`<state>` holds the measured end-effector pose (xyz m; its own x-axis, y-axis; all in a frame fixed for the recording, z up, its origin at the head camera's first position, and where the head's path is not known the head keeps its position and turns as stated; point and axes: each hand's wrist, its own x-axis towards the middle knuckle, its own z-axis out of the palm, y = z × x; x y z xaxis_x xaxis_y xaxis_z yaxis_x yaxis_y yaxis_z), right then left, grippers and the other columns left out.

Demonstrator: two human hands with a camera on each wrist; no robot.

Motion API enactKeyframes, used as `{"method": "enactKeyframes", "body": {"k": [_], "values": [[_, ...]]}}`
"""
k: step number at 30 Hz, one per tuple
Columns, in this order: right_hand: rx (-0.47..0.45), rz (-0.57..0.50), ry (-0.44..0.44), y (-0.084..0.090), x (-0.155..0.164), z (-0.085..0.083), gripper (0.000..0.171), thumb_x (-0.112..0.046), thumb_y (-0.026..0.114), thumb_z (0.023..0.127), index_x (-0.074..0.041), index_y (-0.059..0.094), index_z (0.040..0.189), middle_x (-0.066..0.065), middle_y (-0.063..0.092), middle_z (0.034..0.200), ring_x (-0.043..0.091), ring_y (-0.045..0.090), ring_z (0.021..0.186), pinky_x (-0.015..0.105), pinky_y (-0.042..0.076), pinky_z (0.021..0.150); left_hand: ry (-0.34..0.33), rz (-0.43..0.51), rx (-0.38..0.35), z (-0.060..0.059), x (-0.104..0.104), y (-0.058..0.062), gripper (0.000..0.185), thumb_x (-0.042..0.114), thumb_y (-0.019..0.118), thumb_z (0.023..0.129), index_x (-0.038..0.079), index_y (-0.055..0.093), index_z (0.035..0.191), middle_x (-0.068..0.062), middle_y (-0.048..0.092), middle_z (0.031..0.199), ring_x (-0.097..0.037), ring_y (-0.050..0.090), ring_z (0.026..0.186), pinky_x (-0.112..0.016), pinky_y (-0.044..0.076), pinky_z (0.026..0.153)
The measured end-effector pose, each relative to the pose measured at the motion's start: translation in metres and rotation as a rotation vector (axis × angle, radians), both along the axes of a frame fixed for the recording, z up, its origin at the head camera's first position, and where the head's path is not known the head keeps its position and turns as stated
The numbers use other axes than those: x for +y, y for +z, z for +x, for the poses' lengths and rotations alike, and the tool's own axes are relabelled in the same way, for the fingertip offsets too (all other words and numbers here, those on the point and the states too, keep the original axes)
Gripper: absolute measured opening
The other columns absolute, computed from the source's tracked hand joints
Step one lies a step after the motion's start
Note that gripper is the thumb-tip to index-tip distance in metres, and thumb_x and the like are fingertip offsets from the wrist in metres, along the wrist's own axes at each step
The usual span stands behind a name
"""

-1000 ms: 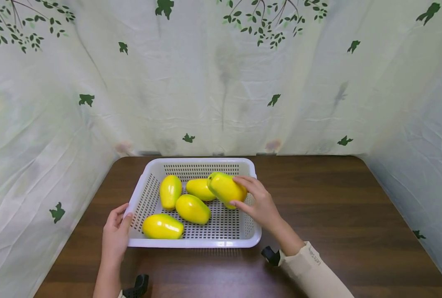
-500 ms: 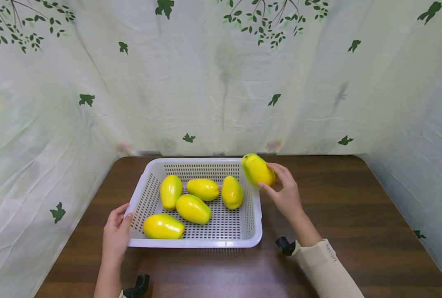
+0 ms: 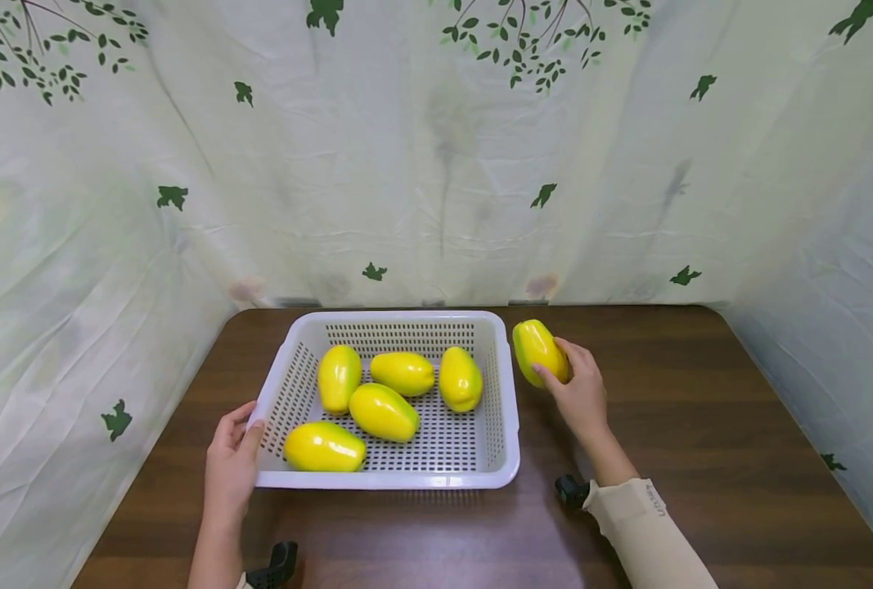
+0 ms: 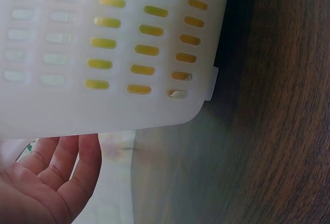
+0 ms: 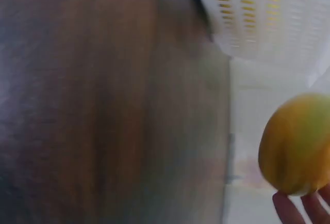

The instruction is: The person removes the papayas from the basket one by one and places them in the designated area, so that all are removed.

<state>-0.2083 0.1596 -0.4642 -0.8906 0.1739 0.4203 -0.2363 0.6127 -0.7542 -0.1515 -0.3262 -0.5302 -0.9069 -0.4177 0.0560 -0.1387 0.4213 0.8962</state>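
A white slotted plastic basket (image 3: 491, 442) stands on the table with several yellow-green mangoes (image 3: 384, 413) lying apart or touching inside. My left hand (image 3: 231, 450) holds the basket's left rim, thumb on top; in the left wrist view its fingers (image 4: 88, 157) reach under the edge. Just right of the basket, my right hand (image 3: 579, 393) grips another mango (image 3: 539, 353) between thumb and fingers. The right wrist view shows this mango (image 5: 296, 147) held off the table, fingertips against its lower end. Part of it lies outside that view.
The brown wooden table (image 3: 701, 425) extends to the right of the basket and in front of it. A pale cloth backdrop (image 3: 436, 204) with leaf prints hangs behind and at both sides.
My right hand has carried the mango from above the basket's right part out over its right rim, then lower beside it. The left hand stays on the rim.
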Motion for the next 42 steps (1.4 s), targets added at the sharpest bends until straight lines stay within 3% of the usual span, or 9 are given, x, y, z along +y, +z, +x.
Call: {"method": "enactKeyframes", "body": {"k": [1, 8, 11, 17, 21, 26, 30, 33, 42], "values": [[-0.023, 0.022, -0.026, -0.001, 0.000, 0.000, 0.055, -0.034, 0.072, 0.076, -0.006, 0.054, 0.121, 0.014, 0.051, 0.116, 0.029, 0.049, 0.103, 0.047, 0.043, 0.082, -0.001, -0.001, 0.004, 0.000, 0.000, 0.000, 0.048, 0.051, 0.041, 0.089, 0.034, 0.037, 0.134, -0.002, 0.052, 0.117, -0.017, 0.054, 0.095, -0.024, 0.049, 0.072], [-0.223, 0.109, -0.125, -0.010, 0.001, 0.002, 0.058, -0.045, 0.065, 0.078, -0.009, 0.053, 0.121, 0.015, 0.051, 0.115, 0.032, 0.049, 0.101, 0.054, 0.041, 0.073, 0.010, 0.047, -0.050, 0.019, 0.034, 0.058, 0.048, 0.045, 0.041, 0.092, 0.024, 0.037, 0.135, -0.008, 0.050, 0.119, -0.022, 0.053, 0.098, -0.035, 0.048, 0.081], [-0.282, 0.123, -0.136, -0.012, 0.001, 0.003, 0.060, -0.049, 0.063, 0.078, -0.009, 0.052, 0.123, 0.016, 0.050, 0.115, 0.032, 0.049, 0.100, 0.055, 0.041, 0.073, 0.004, 0.044, -0.023, 0.015, 0.028, 0.047, 0.049, 0.045, 0.043, 0.091, 0.024, 0.039, 0.134, -0.010, 0.050, 0.118, -0.023, 0.053, 0.097, -0.035, 0.049, 0.079], [-0.317, 0.127, -0.159, -0.015, -0.001, 0.004, 0.062, -0.051, 0.063, 0.077, -0.011, 0.051, 0.123, 0.015, 0.049, 0.115, 0.032, 0.048, 0.099, 0.056, 0.041, 0.071, 0.016, -0.022, 0.001, 0.000, 0.000, -0.002, 0.047, 0.051, 0.042, 0.089, 0.035, 0.038, 0.133, -0.003, 0.052, 0.117, -0.017, 0.054, 0.094, -0.021, 0.049, 0.069], [-0.330, 0.114, -0.162, -0.017, -0.002, 0.003, 0.064, -0.054, 0.061, 0.078, -0.011, 0.049, 0.124, 0.015, 0.047, 0.118, 0.032, 0.045, 0.100, 0.056, 0.040, 0.073, -0.001, 0.002, 0.014, 0.000, -0.001, -0.001, 0.048, 0.049, 0.043, 0.089, 0.031, 0.038, 0.134, -0.007, 0.050, 0.119, -0.021, 0.054, 0.097, -0.027, 0.050, 0.073], [-0.342, 0.086, -0.165, -0.019, -0.002, 0.003, 0.065, -0.054, 0.059, 0.078, -0.010, 0.048, 0.124, 0.015, 0.043, 0.121, 0.032, 0.040, 0.102, 0.055, 0.039, 0.075, -0.013, 0.022, 0.020, 0.010, 0.014, 0.024, 0.048, 0.047, 0.044, 0.090, 0.029, 0.040, 0.133, -0.006, 0.052, 0.117, -0.016, 0.055, 0.094, -0.022, 0.050, 0.070], [-0.327, 0.079, -0.163, -0.019, -0.002, 0.003, 0.064, -0.054, 0.059, 0.079, -0.009, 0.048, 0.124, 0.016, 0.042, 0.122, 0.032, 0.039, 0.104, 0.054, 0.039, 0.076, -0.005, 0.061, -0.004, 0.025, 0.039, 0.065, 0.047, 0.041, 0.044, 0.092, 0.020, 0.040, 0.134, -0.012, 0.051, 0.117, -0.023, 0.053, 0.096, -0.036, 0.048, 0.079], [-0.308, 0.071, -0.157, -0.018, -0.002, 0.002, 0.063, -0.052, 0.060, 0.079, -0.009, 0.048, 0.124, 0.016, 0.041, 0.124, 0.033, 0.039, 0.107, 0.054, 0.038, 0.080, 0.006, 0.065, -0.011, 0.028, 0.046, 0.075, 0.047, 0.040, 0.044, 0.092, 0.018, 0.039, 0.134, -0.013, 0.050, 0.118, -0.025, 0.052, 0.098, -0.040, 0.046, 0.081], [-0.202, 0.053, -0.119, -0.010, -0.002, 0.003, 0.061, -0.046, 0.064, 0.079, -0.007, 0.049, 0.124, 0.016, 0.041, 0.127, 0.035, 0.038, 0.112, 0.052, 0.032, 0.090, 0.013, 0.043, -0.003, 0.010, 0.014, 0.021, 0.050, 0.052, 0.044, 0.088, 0.032, 0.040, 0.133, -0.004, 0.051, 0.120, -0.018, 0.054, 0.098, -0.025, 0.049, 0.075]]}}
